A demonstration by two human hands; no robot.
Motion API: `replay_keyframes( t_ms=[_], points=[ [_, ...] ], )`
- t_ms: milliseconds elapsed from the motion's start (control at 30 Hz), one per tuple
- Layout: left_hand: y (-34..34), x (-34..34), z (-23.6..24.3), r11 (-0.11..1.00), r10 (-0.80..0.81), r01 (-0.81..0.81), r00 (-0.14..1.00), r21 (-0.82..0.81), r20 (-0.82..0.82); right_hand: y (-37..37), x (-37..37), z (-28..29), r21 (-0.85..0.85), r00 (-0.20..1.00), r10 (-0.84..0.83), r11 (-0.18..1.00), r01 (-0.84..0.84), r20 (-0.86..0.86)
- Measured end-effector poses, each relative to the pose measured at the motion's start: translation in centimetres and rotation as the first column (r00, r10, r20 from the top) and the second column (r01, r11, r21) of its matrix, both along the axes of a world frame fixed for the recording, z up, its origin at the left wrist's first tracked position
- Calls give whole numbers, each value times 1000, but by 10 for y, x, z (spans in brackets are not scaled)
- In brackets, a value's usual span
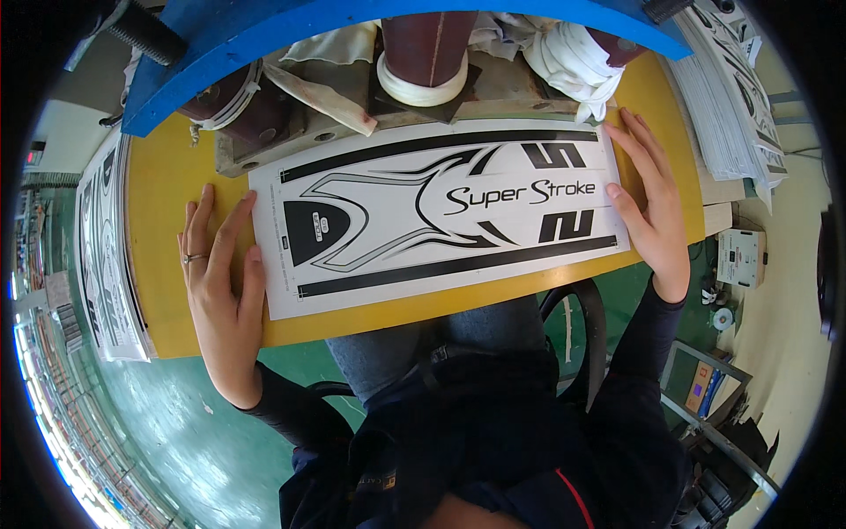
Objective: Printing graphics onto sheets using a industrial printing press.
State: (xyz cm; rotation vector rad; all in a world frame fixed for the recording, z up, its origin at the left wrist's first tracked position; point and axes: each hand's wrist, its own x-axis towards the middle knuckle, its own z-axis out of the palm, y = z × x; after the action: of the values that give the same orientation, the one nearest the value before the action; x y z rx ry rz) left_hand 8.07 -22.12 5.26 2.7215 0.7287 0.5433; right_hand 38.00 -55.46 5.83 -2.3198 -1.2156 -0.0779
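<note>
A white printed sheet (401, 207) with black and grey curved graphics lies flat on the yellow tabletop (159, 264) in front of me, slightly tilted. At its left edge my left hand (222, 286) is open, fingers stretched forward, with the index finger and thumb against the edge. Opposite it, my right hand (654, 207) is also open. Its thumb rests at the sheet's right edge and its fingers reach toward the far right corner. The sheet's far edge meets a grey metal block (308, 141).
A blue metal beam (291, 31) arches over the far side. Beneath it stand dark red cylinders (425, 53) wrapped in white cloth (577, 70). Stacks of printed sheets stand at the left (110, 247) and far right (727, 97). A white control box (742, 257) is beyond the table's right end.
</note>
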Motion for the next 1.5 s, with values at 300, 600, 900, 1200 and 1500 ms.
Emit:
replay_keyframes(
  t_ms=[300, 600, 900, 1200, 1500],
  points=[
    [0, -2, 2, 1000, 7, -7, 1000, 12, -6, 0, 2, 1, -7, 1000, 21, 1000, -21, 7],
    [-2, -2, 5, 1000, -4, 4, 1000, 17, 6, -1, 2, 0, -38, 1000, 22, 999, -22, 8],
    [-1, 1, 6, 999, -36, 36, 999, 6, 3, 0, 3, 2, 4, 999, 35, 999, -35, -5],
    [-1, 1, 2, 1000, -2, 2, 1000, 7, -3, -2, 1, 2, -2, 1000, 10, 1000, -10, 1],
    [-3, -2, 3, 999, -14, 16, 999, 51, -29, -4, -2, -6, -51, 996, -65, 996, 68, 62]
  ],
)
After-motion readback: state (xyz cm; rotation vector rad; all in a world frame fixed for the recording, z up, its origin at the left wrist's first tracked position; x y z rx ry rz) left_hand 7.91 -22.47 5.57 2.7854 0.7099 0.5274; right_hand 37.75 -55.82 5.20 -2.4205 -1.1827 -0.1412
